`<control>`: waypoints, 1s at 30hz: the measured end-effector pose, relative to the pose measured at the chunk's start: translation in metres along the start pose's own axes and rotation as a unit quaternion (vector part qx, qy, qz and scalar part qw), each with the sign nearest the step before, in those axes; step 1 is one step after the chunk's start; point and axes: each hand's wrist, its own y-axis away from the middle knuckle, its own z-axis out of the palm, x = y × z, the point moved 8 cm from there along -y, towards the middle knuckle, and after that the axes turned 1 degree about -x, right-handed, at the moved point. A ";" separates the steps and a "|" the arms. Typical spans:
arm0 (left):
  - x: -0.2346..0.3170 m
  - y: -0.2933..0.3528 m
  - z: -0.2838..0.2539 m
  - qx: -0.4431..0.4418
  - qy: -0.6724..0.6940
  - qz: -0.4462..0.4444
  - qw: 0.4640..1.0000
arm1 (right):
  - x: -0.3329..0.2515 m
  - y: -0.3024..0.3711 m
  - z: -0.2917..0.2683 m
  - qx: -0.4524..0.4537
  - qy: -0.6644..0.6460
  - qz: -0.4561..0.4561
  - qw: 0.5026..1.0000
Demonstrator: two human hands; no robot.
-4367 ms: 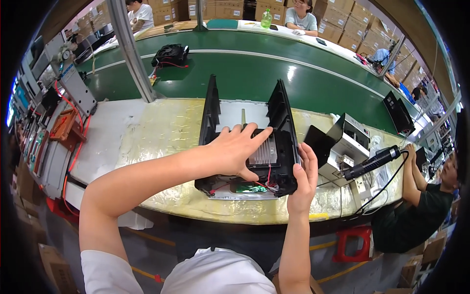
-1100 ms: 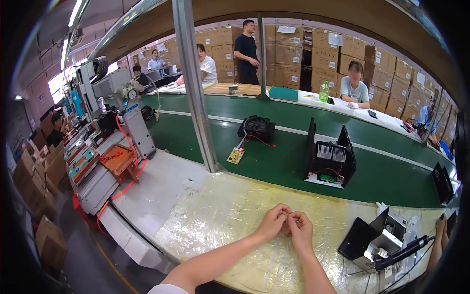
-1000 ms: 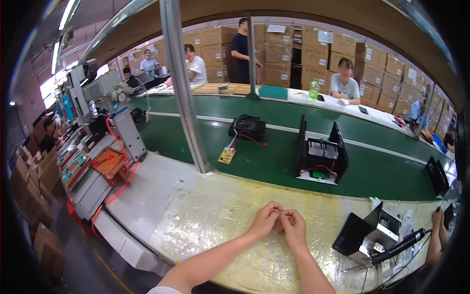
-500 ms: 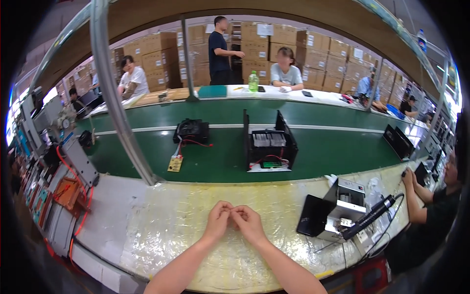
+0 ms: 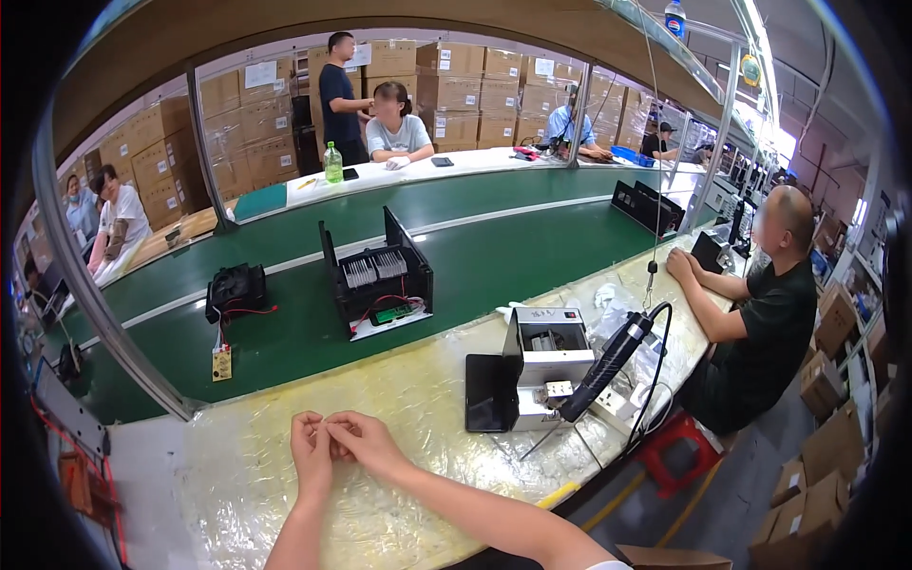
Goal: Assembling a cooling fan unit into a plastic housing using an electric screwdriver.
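Over the plastic-covered bench top (image 5: 237,475), my left hand (image 5: 313,454) and my right hand (image 5: 367,445) meet, their fingertips pressed together. Both are closed in a pinch; whatever sits between the fingers, if anything, is hidden or too small to name. To the right of them stands an opened metal-and-black device case (image 5: 540,366), with a black electric screwdriver (image 5: 608,370) hanging at a slant in front of it. The screwdriver has a long thin bit and a black cable. Neither hand touches these things.
Beyond the bench, a green conveyor (image 5: 494,261) carries an open black housing with metal fins (image 5: 380,285) and a black fan unit (image 5: 236,288) wired to a yellow board (image 5: 221,363). At right a co-worker (image 5: 779,285) sits near a red stool (image 5: 679,451). A metal post (image 5: 114,332) rises at left.
The view has swung to the right, so the bench, conveyor and device case appear further left. My hands stay together with fingertips touching.
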 end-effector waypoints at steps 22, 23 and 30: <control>0.002 0.003 0.014 -0.093 0.205 -0.104 0.969 | -0.010 -0.006 -0.002 -0.072 -0.043 -0.014 0.996; 0.004 0.004 0.015 -0.094 0.209 -0.109 0.967 | -0.011 -0.006 -0.003 -0.069 -0.039 -0.023 0.997; 0.008 0.007 0.017 -0.109 0.214 -0.122 0.963 | -0.012 -0.006 0.000 -0.078 -0.049 -0.009 0.996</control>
